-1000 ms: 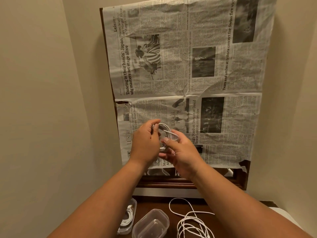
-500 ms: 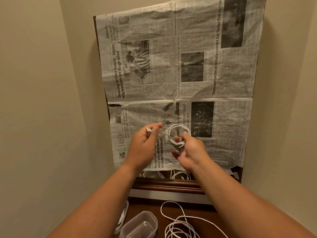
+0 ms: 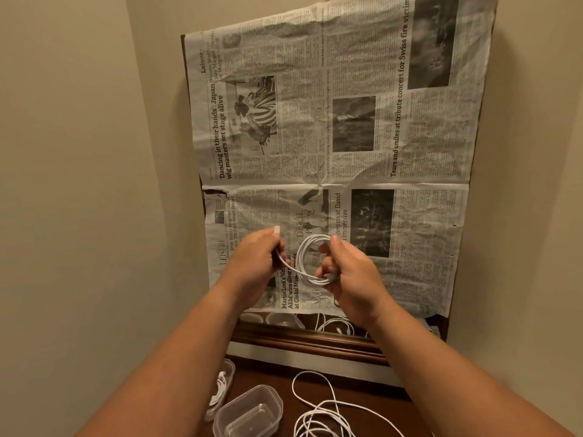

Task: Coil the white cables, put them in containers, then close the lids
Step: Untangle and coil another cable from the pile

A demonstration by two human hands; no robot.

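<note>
A white cable coil (image 3: 307, 260) hangs in the air in front of the newspaper. My right hand (image 3: 347, 272) pinches its right side, thumb at the top of the loop. My left hand (image 3: 257, 258) grips the free end of the same cable, and the white plug (image 3: 277, 230) sticks up above my fingers. On the dark wooden table below stands an open clear plastic container (image 3: 249, 411). Beside it at the left sits another clear container (image 3: 222, 389) with a white cable inside. A loose white cable (image 3: 321, 414) lies tangled to the right.
A newspaper sheet (image 3: 331, 146) covers a dark-framed mirror (image 3: 303, 337) leaning on the wall behind the table. Beige walls close in on the left and right. The mirror's bare bottom strip reflects the containers and cables.
The loop has opened into a wider round coil held by my right hand. My left hand has drawn the plug end out to the left. The view has tilted slightly up.
</note>
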